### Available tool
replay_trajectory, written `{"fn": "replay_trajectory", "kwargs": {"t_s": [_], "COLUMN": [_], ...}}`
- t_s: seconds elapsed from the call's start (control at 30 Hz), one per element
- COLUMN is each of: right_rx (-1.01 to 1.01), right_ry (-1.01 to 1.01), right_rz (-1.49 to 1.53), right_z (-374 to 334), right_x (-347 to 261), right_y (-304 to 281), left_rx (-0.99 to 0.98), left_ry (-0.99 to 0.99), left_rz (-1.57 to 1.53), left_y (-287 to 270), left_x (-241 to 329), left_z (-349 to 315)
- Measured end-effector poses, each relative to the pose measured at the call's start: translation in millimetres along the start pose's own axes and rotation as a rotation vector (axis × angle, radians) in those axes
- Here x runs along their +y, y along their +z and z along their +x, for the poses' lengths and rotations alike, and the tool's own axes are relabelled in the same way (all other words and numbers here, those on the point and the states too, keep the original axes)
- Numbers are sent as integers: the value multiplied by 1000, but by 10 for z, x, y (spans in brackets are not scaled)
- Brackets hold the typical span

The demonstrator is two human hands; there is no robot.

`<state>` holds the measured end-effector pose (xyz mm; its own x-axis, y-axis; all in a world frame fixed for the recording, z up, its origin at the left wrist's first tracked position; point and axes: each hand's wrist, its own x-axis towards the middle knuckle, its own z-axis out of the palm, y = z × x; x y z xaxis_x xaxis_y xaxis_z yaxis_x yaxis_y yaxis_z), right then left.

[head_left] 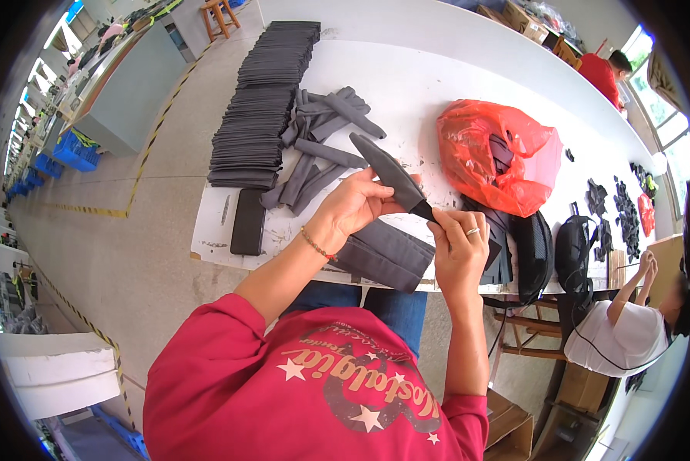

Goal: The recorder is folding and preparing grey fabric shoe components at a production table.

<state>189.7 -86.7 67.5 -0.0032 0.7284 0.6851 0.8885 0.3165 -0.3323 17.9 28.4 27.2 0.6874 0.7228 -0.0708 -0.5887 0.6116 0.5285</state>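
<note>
Over the near part of the white table point(406, 73), my left hand point(354, 201) pinches a dark grey fabric tube point(387, 173) between thumb and fingers. Its free end points up and to the left. My right hand point(462, 244) is closed on a narrow black piece point(422, 210) at the tube's lower end; what this piece is, I cannot make out. Beneath my hands lie flat grey fabric panels point(387, 253). Beyond my left hand is a loose heap of grey fabric tubes point(326, 154).
A long stack of folded grey pieces point(262, 107) lines the table's left side, with a black flat case point(247, 222) at its near end. On the right are a red plastic bag point(468, 146) and a black mesh-covered object point(531, 253). A person in white point(625, 338) sits farther right.
</note>
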Motion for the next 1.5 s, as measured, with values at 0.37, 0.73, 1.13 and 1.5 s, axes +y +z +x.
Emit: {"fn": "replay_trajectory", "kwargs": {"t_s": [0.37,0.73,1.13,1.5], "right_rx": [87,-5,-112,-123], "right_ry": [-59,122,7,-23], "right_rz": [-107,70,217,274], "right_z": [-47,-297,-66,-113], "right_x": [-70,-268,-350,-249], "right_y": [124,350,481,365], "left_rx": [24,17,131,65], "left_ry": [144,360,346,344], "left_rz": [165,239,24,-42], "left_y": [328,378,307,360], "left_x": [-77,-260,-426,-542], "left_z": [-187,-125,-226,-246]}}
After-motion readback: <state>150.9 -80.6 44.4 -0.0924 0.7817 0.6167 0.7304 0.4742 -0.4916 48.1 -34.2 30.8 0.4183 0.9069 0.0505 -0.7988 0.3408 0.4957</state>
